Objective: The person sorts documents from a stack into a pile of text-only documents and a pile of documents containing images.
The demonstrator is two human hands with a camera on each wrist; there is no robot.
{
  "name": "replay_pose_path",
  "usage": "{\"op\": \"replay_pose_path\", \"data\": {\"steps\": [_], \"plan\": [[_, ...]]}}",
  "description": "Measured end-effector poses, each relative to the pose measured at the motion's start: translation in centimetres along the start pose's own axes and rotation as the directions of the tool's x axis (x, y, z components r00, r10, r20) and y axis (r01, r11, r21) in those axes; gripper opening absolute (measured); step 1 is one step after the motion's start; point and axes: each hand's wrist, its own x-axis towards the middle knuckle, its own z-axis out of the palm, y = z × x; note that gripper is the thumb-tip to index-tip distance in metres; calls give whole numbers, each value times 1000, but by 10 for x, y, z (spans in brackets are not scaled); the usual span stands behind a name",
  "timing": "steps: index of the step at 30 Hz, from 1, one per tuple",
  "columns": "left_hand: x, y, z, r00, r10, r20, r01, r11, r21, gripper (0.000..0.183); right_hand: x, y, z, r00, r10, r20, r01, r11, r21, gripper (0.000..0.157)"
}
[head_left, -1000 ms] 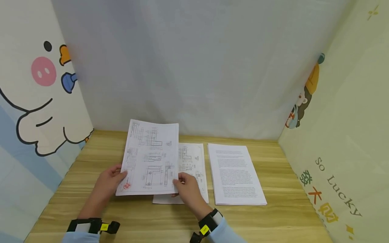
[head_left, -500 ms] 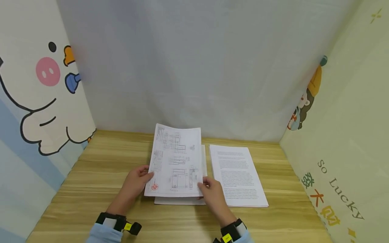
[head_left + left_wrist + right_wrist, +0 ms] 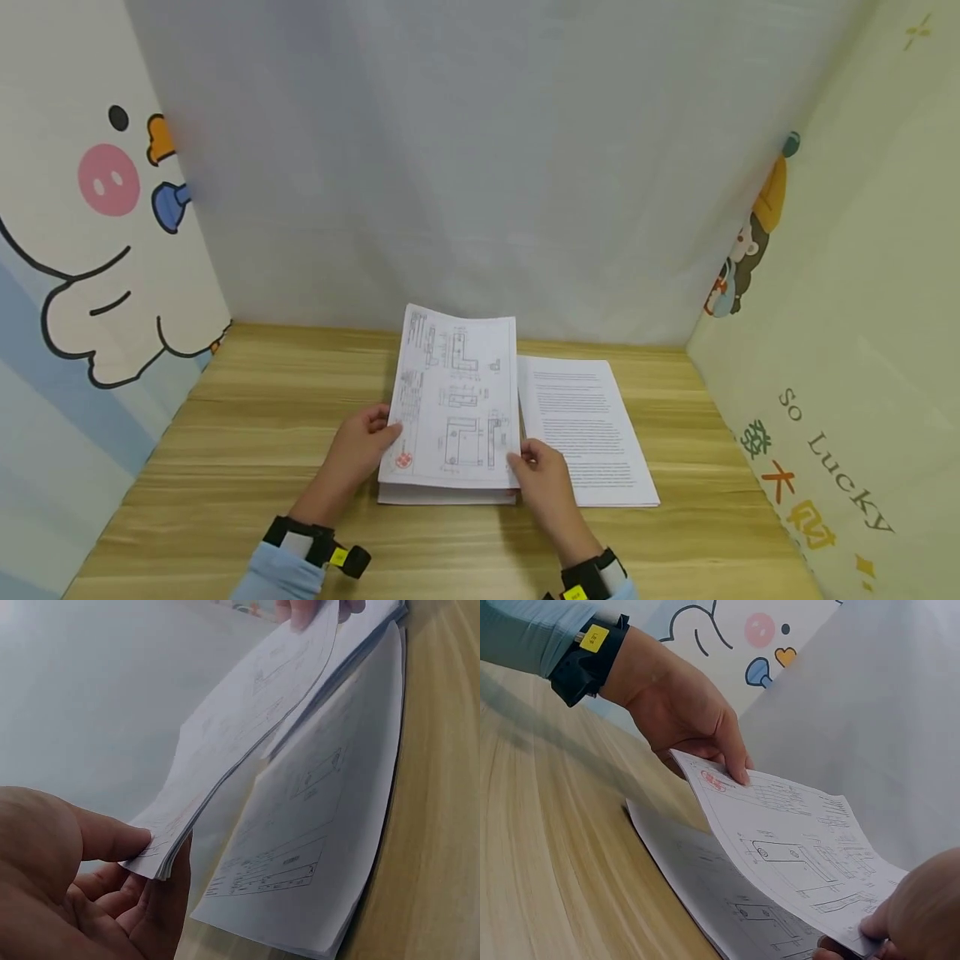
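A thin sheaf of drawing sheets (image 3: 450,392), printed with line drawings and a red stamp, is held up by both hands. My left hand (image 3: 355,450) pinches its left edge, thumb on top and fingers beneath. At the opposite edge my right hand (image 3: 546,479) pinches the near right corner. Below the sheaf lies a stack of similar drawing sheets (image 3: 292,802), mostly covered in the head view. In the left wrist view a gap shows between the raised sheaf and that stack.
To the right lies a stack of text pages (image 3: 592,433) on the wooden table (image 3: 720,517). A grey curtain (image 3: 480,167) hangs behind the table. Printed cloth walls stand at the left (image 3: 82,292) and right (image 3: 840,333).
Both hands have carried the sheaf of drawing sheets to the right, from left of the lower stack to above it. The text pages have stayed in place.
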Motion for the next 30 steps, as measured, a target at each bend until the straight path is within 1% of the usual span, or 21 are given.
{"op": "replay_pose_path", "data": {"steps": [4, 7, 11, 14, 17, 19, 21, 25, 27, 30], "plan": [[-1, -5, 3, 1000, 16, -17, -14, 995, 102, 33, -2, 3, 4, 999, -34, -23, 31, 995, -97, 12], [-1, -10, 6, 999, 44, -27, -38, 981, 189, 38, -3, 7, 8, 996, -83, -17, 78, 977, -200, 10], [-2, -17, 11, 996, 74, -46, -59, 961, 271, 36, -4, 10, 13, 988, -153, -12, 140, 930, -339, 13], [-4, -22, 12, 995, 82, -60, -58, 945, 323, 33, -6, 10, 15, 982, -186, -18, 162, 898, -408, 17], [-5, -23, 12, 993, 95, -71, -60, 920, 387, 33, -6, 9, 18, 981, -191, -19, 160, 868, -469, 21], [-7, -23, 11, 992, 105, -76, -62, 899, 433, 34, -7, 8, 19, 983, -182, -18, 149, 852, -502, 21], [-7, -23, 11, 990, 113, -80, -61, 875, 481, 34, -7, 7, 19, 984, -179, -14, 143, 828, -542, 20], [-7, -24, 12, 989, 121, -83, -54, 829, 556, 43, -8, 8, 21, 980, -200, -9, 148, 754, -640, 19], [-7, -25, 12, 989, 121, -87, -49, 814, 578, 48, -8, 9, 21, 976, -217, -9, 153, 719, -678, 20], [-7, -25, 13, 988, 128, -88, -50, 797, 602, 53, -9, 9, 21, 972, -234, -17, 156, 699, -698, 22]]}}
